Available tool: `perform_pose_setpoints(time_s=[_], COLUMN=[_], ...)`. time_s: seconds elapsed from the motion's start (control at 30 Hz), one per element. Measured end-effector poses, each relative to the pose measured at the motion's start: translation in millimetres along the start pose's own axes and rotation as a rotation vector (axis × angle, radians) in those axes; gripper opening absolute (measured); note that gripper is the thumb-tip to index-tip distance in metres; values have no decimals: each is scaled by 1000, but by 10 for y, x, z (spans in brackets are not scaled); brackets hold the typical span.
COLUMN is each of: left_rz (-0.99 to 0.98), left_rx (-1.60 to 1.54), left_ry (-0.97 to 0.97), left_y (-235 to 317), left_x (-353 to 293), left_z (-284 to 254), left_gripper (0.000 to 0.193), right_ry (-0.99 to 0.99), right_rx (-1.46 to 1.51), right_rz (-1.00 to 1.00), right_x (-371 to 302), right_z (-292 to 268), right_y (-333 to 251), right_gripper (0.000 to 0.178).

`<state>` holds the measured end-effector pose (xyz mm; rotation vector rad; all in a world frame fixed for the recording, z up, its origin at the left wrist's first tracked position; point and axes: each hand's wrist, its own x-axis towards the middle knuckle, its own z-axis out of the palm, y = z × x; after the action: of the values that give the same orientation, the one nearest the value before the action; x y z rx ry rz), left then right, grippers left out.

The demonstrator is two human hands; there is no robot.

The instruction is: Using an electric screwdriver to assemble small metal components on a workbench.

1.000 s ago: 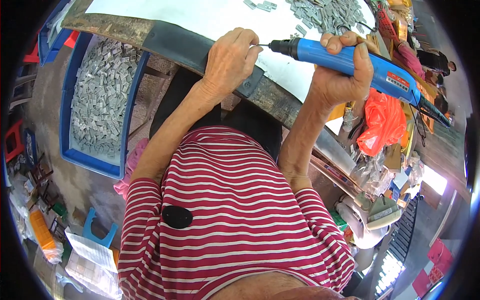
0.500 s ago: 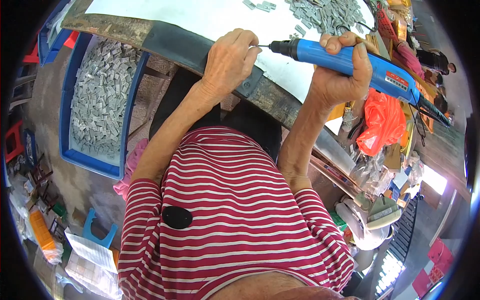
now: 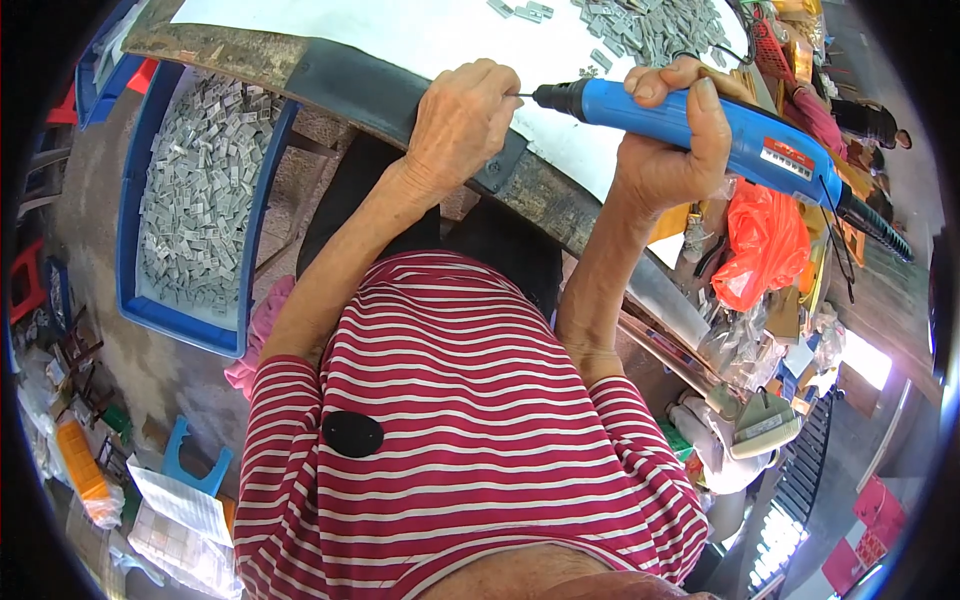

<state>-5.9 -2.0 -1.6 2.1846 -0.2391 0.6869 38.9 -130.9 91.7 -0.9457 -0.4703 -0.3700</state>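
Here, white tabletop (image 3: 400, 30) with dark worn edge, scattered grey parts (image 3: 650, 25) at far side. Below left, blue bin (image 3: 135, 200) full of the same grey parts. Blue driver (image 3: 700, 125) lying level over tabletop edge, gripped whole by right hand (image 3: 665, 150). Left hand (image 3: 460, 125) curled shut at driver's tip, pinching something too small to tell.

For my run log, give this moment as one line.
left hand: closed at driver tip, contents hidden | right hand: gripping blue electric screwdriver | white table | blue bin
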Motion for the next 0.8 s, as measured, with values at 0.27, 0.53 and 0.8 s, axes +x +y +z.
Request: perform_pose_setpoints(time_s=[0.27, 0.53, 0.8], left_rz=[-33, -57, -61], left_rx=[-8, -103, -150], left_ry=[-33, -36, -67], left_y=[3, 0, 29], left_x=[8, 27, 91], left_z=[-3, -57, -14], left_gripper=[11, 21, 21], right_ry=[13, 40, -21], right_rx=[-6, 2, -33], right_rz=[18, 2, 66], right_x=[17, 60, 78], right_z=[6, -27, -162], right_y=[-46, -112, -165], right_gripper=[14, 15, 20])
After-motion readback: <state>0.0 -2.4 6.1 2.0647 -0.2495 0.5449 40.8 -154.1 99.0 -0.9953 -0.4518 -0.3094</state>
